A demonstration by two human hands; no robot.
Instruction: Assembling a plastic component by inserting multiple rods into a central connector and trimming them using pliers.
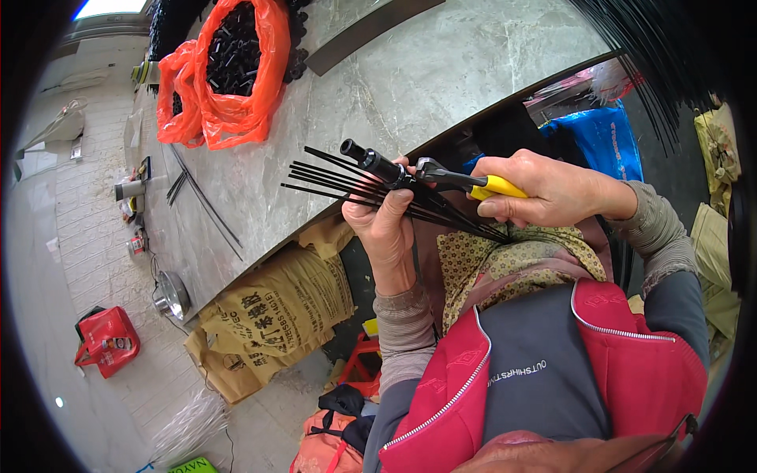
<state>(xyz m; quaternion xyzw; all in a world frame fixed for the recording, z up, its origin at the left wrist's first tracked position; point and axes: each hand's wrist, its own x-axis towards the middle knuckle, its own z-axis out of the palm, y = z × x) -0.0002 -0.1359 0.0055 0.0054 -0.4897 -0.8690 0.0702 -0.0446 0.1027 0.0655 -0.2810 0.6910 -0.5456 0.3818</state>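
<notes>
rods (331,180), thin and black, fan out from the left hand (386,225), which is closed around them and around a black tube (374,164) at their hub, held up in front of the chest, just over the edge of the grey stone table (441,71). the tube points up and to the left, and the rods spread leftward over the table edge while their other ends run down to the right across a patterned cloth (505,260) on the lap. the right hand (544,189) is clenched on the yellow handle of pliers (461,180), whose dark metal nose meets the tube just beside the left thumb; whether the nose is biting a rod or the tube cannot be told. on the table, well apart from the hands, lie orange bags (229,79) full of small black parts and a few loose rods. below the table lean brown paper sacks (276,307), and a red bag (106,339) sits on the tiled floor (87,236).
</notes>
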